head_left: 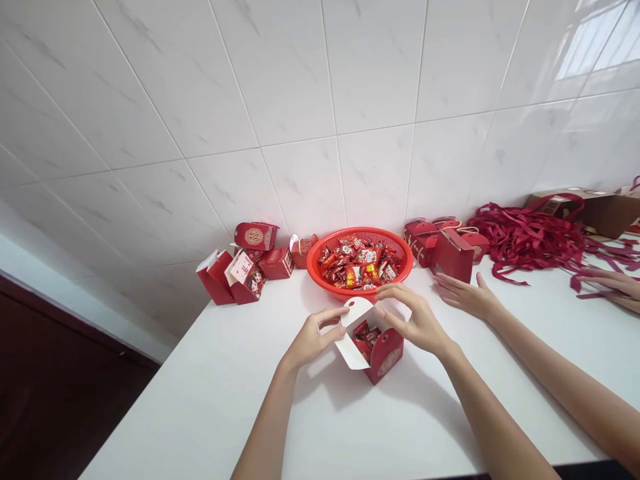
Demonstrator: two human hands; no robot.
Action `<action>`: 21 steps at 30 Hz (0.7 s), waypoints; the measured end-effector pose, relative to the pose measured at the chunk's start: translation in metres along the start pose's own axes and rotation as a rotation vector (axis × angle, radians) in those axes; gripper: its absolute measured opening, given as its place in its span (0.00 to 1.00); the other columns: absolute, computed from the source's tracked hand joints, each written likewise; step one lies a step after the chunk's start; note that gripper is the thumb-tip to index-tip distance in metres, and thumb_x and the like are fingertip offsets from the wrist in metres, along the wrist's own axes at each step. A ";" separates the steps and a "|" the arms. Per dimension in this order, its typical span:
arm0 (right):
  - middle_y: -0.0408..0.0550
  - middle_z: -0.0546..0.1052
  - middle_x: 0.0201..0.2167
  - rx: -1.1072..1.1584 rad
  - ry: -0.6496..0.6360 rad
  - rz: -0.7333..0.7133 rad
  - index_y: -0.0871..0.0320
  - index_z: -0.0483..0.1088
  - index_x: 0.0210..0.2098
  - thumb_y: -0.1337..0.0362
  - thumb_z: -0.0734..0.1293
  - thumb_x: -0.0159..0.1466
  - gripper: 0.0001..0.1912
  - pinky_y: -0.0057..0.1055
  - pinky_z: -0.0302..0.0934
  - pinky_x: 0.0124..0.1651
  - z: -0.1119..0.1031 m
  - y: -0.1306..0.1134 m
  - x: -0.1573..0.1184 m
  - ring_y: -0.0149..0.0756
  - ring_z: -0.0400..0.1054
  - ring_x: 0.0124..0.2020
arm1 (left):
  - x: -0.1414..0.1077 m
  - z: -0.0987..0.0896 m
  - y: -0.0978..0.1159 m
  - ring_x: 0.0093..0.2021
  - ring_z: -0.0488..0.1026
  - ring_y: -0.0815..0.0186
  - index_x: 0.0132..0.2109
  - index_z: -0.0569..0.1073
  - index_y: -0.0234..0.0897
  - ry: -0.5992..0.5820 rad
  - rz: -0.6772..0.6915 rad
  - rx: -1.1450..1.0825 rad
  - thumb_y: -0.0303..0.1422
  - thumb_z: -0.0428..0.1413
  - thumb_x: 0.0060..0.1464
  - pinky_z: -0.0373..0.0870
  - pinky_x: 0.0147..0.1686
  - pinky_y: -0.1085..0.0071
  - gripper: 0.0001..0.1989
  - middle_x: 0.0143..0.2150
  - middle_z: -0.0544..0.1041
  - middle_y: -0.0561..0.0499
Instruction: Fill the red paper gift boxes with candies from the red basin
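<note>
Bare forearms (263,420) are slanting over the white table (200,407), and between their hands an open red box (386,357) is standing on it, its white-lined flaps (353,353) tilting outward and small red packets (367,339) lying inside. The left hand (314,337) is touching the box's left side, thumb and fingertips resting at the flaps; whether its grip is pinching the card, I cannot tell. The right hand (413,317) is hovering over the box's far right side, its grip spread, thumb and forefinger standing apart. Just behind, a red basket (320,280) is holding a heap of wrapped packets (357,263). More small boxes (250,287) are clustering left of the basket, others to its right. Near those, a co-worker's hand (467,295) is showing in front of a tall box (453,257). Farther right, dark red ribbons (525,230) are lying tangled beside a brown carton (613,212), and another hand (617,287) is resting among loose strands.
</note>
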State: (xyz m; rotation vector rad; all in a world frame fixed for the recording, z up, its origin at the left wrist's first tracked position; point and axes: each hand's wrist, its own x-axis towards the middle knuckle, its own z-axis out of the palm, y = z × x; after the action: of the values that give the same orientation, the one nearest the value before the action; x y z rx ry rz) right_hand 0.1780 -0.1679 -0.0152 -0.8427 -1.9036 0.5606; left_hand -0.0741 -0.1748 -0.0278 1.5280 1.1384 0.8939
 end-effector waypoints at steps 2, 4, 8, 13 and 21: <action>0.54 0.73 0.57 0.041 -0.094 0.028 0.52 0.71 0.52 0.50 0.70 0.62 0.22 0.46 0.63 0.59 -0.011 0.005 -0.002 0.49 0.67 0.59 | 0.000 0.000 -0.001 0.56 0.73 0.50 0.53 0.79 0.37 0.004 0.012 0.003 0.41 0.64 0.50 0.73 0.53 0.56 0.24 0.58 0.76 0.41; 0.53 0.69 0.62 0.070 -0.190 0.075 0.50 0.67 0.59 0.47 0.73 0.58 0.33 0.48 0.60 0.62 -0.018 0.010 -0.003 0.51 0.63 0.63 | 0.000 0.001 -0.001 0.54 0.74 0.51 0.52 0.79 0.37 0.001 0.055 0.019 0.41 0.64 0.51 0.73 0.53 0.56 0.22 0.56 0.77 0.41; 0.53 0.74 0.56 0.092 -0.232 0.149 0.51 0.69 0.56 0.48 0.73 0.58 0.30 0.46 0.66 0.57 -0.017 0.017 -0.005 0.48 0.70 0.54 | 0.000 0.001 -0.002 0.55 0.74 0.53 0.51 0.80 0.39 0.002 0.193 0.037 0.38 0.63 0.51 0.69 0.57 0.57 0.20 0.55 0.77 0.42; 0.51 0.78 0.48 0.102 -0.180 0.098 0.52 0.71 0.52 0.54 0.67 0.65 0.17 0.40 0.70 0.49 -0.010 0.019 -0.004 0.42 0.74 0.45 | -0.001 0.002 -0.003 0.63 0.67 0.50 0.50 0.80 0.41 -0.031 0.237 0.058 0.37 0.64 0.49 0.65 0.61 0.58 0.20 0.60 0.73 0.42; 0.53 0.75 0.47 -0.004 -0.166 0.021 0.54 0.77 0.38 0.57 0.60 0.70 0.14 0.41 0.68 0.50 -0.002 0.014 -0.005 0.45 0.71 0.52 | -0.003 0.008 0.002 0.62 0.67 0.50 0.54 0.78 0.40 -0.092 0.192 0.156 0.46 0.62 0.52 0.64 0.61 0.58 0.25 0.59 0.72 0.42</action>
State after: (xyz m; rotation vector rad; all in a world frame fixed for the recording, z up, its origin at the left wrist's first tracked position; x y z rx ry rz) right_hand 0.1856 -0.1623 -0.0264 -0.8411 -2.0489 0.6574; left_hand -0.0675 -0.1799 -0.0279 1.8110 1.0276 0.8683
